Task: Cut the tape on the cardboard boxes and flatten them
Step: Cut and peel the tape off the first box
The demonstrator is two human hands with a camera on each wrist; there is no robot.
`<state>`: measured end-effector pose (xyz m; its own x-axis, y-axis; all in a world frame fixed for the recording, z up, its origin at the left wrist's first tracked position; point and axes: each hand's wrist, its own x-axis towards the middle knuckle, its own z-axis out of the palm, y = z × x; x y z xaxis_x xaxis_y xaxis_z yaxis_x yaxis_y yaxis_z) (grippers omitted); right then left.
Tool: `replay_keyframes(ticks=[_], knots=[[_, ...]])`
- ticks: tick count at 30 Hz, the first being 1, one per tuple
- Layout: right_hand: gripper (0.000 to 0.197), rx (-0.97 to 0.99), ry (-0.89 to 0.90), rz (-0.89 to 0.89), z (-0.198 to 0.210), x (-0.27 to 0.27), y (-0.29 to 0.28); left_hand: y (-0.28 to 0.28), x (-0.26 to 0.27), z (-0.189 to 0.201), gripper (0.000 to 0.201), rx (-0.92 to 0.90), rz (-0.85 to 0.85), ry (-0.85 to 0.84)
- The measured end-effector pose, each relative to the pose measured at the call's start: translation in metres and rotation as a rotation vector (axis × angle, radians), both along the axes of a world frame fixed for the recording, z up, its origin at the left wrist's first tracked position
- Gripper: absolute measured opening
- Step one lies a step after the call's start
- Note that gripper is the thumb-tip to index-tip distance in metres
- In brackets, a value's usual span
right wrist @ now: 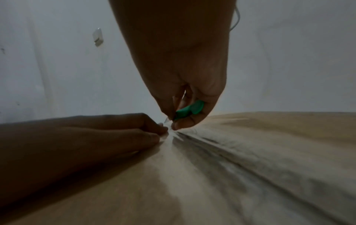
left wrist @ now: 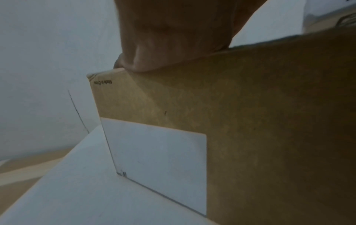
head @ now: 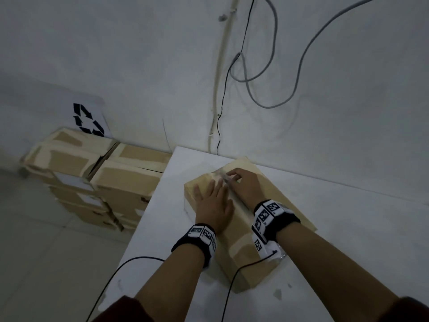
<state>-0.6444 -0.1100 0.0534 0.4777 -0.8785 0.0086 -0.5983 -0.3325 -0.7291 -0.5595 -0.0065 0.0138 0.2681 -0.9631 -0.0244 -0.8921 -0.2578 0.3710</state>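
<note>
Brown cardboard box [head: 246, 247] taped shut, white label [left wrist: 159, 159] on side.

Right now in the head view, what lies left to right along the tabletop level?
Stack of taped brown cardboard boxes → left hand pressed flat on the tabletop cardboard box → right hand gripping the small green cutter.

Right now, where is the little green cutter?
The green cutter is pinched in the right hand, its tip at the taped seam on top of the cardboard box, right beside the left hand.
</note>
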Motion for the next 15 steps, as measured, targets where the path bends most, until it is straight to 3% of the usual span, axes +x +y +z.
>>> replay_keyframes(ticks=[10, 15], knots=[[0.022, -0.124, 0.156, 0.069, 0.001, 0.014, -0.009, -0.003, 0.001, -0.004, 0.057, -0.07, 0.03, 0.092], [0.022, -0.134, 0.24, 0.135, 0.009, 0.019, -0.009, 0.0, 0.002, 0.001, 0.088, -0.083, 0.042, 0.113]])
